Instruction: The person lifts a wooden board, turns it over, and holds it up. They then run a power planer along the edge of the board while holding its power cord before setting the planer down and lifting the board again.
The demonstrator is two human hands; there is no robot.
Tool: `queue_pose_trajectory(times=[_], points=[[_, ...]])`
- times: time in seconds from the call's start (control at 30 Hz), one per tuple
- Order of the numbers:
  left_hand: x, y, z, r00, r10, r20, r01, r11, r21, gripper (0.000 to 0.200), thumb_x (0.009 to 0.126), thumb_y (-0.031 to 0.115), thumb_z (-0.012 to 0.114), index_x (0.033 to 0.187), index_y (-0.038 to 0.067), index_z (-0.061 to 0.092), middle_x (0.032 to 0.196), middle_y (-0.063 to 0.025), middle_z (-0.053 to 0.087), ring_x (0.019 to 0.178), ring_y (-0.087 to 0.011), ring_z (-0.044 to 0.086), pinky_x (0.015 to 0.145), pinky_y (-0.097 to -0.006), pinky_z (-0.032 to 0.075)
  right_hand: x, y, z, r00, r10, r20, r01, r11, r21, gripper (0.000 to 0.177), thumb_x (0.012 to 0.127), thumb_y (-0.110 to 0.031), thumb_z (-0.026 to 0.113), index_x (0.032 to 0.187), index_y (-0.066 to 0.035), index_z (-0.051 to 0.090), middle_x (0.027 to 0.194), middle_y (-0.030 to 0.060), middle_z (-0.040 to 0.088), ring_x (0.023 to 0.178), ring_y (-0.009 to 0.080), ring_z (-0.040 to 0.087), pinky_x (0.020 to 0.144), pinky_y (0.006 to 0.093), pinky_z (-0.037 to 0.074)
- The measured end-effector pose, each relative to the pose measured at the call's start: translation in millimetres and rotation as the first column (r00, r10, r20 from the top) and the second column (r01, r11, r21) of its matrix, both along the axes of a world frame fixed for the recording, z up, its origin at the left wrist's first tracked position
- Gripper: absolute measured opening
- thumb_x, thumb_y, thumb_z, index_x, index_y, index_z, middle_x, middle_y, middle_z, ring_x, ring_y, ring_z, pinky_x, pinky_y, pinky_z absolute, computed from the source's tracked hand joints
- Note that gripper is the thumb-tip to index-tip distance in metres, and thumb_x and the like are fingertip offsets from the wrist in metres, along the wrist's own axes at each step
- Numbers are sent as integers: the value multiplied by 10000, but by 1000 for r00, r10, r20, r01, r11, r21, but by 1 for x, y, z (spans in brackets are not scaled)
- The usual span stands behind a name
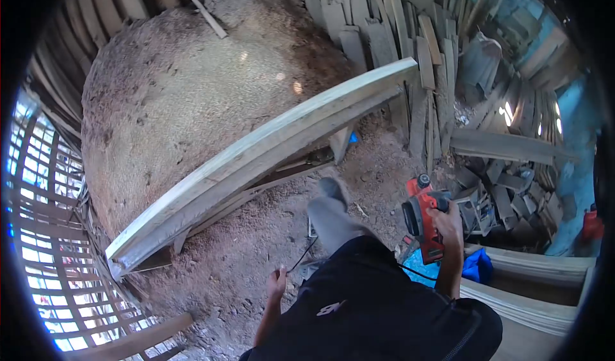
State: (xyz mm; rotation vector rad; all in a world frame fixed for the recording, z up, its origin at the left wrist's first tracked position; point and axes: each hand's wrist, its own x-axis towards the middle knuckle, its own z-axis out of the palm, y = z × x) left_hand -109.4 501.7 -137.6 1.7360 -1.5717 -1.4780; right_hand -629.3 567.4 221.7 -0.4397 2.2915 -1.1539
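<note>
My right hand [450, 225] is wrapped round the handle of a red and black electric planer [419, 217], held up off the floor on the right. At the lower middle, my left hand [278, 281] pinches a thin black power cord [303, 255]. More of the cord shows at my right side, running toward the planer. Ahead of me a long pale wooden plank [269, 140] rests on edge on a low wooden bench [237, 191], slanting from lower left to upper right. Neither hand touches the plank.
Behind the plank rises a large mound of sawdust [192, 105]. Upright boards [359, 15] line the back, and offcuts [512, 194] are heaped on the right. Stacked planks [525, 303] and a blue bag [476, 266] lie by my right side. A slatted wall [48, 233] stands left.
</note>
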Motion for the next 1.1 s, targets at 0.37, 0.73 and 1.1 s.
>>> queue_pose_trajectory(times=[0.37,0.73,1.1], points=[[-369,-175,-4,914,303,-271,-357,916,-180,391,1000,391,607,885,18,631,806,-13,594,779,-122,528,704,-297,451,-303,-63,-105,982,34,185,-31,999,-19,248,798,-135,757,1001,-23,667,663,29,603,512,115,530,457,284,387],[-599,-159,-27,905,-237,353,236,971,45,640,932,630,477,981,40,721,991,-241,695,1000,-427,651,917,-494,485,-514,-141,-88,839,541,-55,-517,824,231,458,745,-202,748,1154,-3,690,974,217,733,976,347,708,864,411,516],[-591,33,-177,891,425,-160,-411,905,113,608,936,410,639,1388,25,507,1152,-209,696,1072,-320,671,828,-348,538,-554,-184,-100,437,896,-72,-888,443,126,464,749,-243,774,1117,21,675,926,190,709,890,319,688,828,390,510]])
